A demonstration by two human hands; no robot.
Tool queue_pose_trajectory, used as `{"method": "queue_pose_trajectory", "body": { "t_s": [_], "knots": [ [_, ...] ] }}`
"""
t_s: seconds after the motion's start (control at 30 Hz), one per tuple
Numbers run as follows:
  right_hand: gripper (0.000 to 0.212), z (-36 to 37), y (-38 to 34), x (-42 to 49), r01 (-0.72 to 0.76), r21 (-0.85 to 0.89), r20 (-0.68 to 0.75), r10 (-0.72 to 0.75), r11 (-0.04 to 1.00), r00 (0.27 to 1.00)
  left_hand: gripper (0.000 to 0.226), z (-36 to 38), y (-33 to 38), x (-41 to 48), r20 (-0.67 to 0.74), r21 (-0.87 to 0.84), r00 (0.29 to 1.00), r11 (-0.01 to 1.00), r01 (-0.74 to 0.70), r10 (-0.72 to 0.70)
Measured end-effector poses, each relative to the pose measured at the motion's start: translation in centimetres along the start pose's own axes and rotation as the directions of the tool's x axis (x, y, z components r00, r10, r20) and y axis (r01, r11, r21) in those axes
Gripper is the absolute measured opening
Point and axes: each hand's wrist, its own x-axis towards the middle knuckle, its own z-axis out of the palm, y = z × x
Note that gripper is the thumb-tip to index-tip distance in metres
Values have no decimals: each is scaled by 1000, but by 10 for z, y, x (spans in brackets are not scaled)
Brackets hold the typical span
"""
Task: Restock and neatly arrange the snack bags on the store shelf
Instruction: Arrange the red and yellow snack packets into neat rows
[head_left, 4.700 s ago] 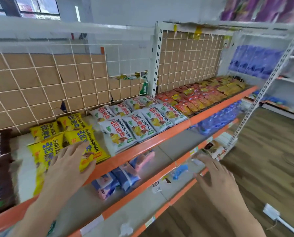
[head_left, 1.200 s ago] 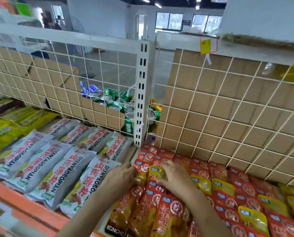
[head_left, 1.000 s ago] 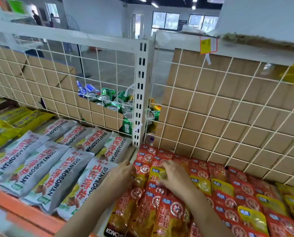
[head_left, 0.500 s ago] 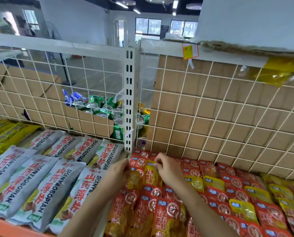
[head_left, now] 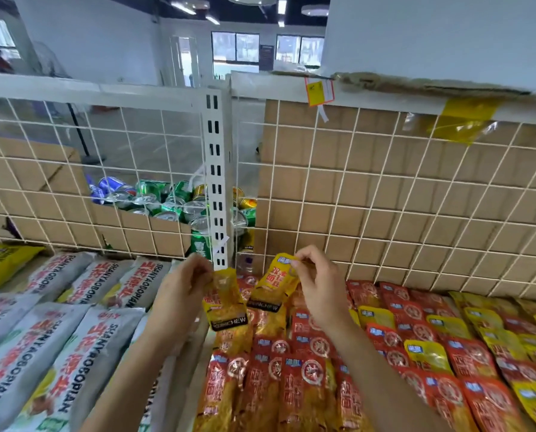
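The left hand (head_left: 182, 291) pinches the left pouch (head_left: 226, 304) by its top edge between thumb and curled fingers. This flat, glossy yellow packet hangs upright, its black bottom band lowest. The right hand (head_left: 319, 291) pinches the right pouch (head_left: 273, 285) by its top corner. It is also crinkled yellow film, and it tilts with its lower end swung toward eight o'clock, close to the other; whether they touch I cannot tell. Both are held up above the shelf (head_left: 203, 347), just in front of the white slotted post (head_left: 217, 182) at twelve o'clock.

Beneath the hands, from six round to three o'clock, red pouches (head_left: 394, 338) lie flat in overlapping rows. They are shiny foil with round white emblems, and a few yellow ones are mixed in. From seven to nine o'clock lie long, puffy grey bags (head_left: 73, 338) with red lettering, side by side on a slant. At the far nine o'clock edge sits a yellow bag (head_left: 2, 263).

Along the back runs a white wire grid (head_left: 385, 213) of square cells, with matte brown cardboard (head_left: 447, 198) behind it from one to three o'clock. At eleven o'clock the cardboard sits lower, and round metal cans (head_left: 167, 201), green, blue and gold, are heaped behind the wires. At one o'clock a yellow tag (head_left: 318, 92) hangs from the top rail. At two o'clock crumpled yellow tape (head_left: 466, 120) clings there.
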Motion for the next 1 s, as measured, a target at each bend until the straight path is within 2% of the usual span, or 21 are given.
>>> {"method": "queue_pose_trajectory", "body": {
  "t_s": [0.17,0.3,0.4,0.47,0.53,0.7,0.8,1.0],
  "knots": [
    [21,-44,-6,-17,-146,-33,-7,145,989,989,38,-20,-1,-6,-34,-83,999,996,-38,35],
    [29,-73,-3,-47,-193,-173,-56,186,966,981,42,-21,-10,-14,39,-140,997,989,-57,63],
    [22,-96,5,-75,-254,-204,-78,243,945,967,35,-8,-13,-22,94,-144,993,988,-56,70],
    [24,-112,9,-92,-290,-250,-94,275,924,957,36,4,-10,-28,153,-183,986,982,-40,68],
    [26,-127,10,-108,-337,-270,-111,319,902,941,38,17,-4,-34,189,-182,975,980,-86,121],
    [36,-161,11,-145,-420,-315,-167,386,851,907,48,50,16,-46,242,-195,960,976,-95,142],
    [32,-188,10,-163,-447,-305,-197,404,841,893,41,71,41,-53,260,-190,940,966,-174,221],
    [30,-258,9,-208,-505,-287,-287,430,814,856,39,111,97,-83,319,-302,907,937,-179,276]
  ]
}}
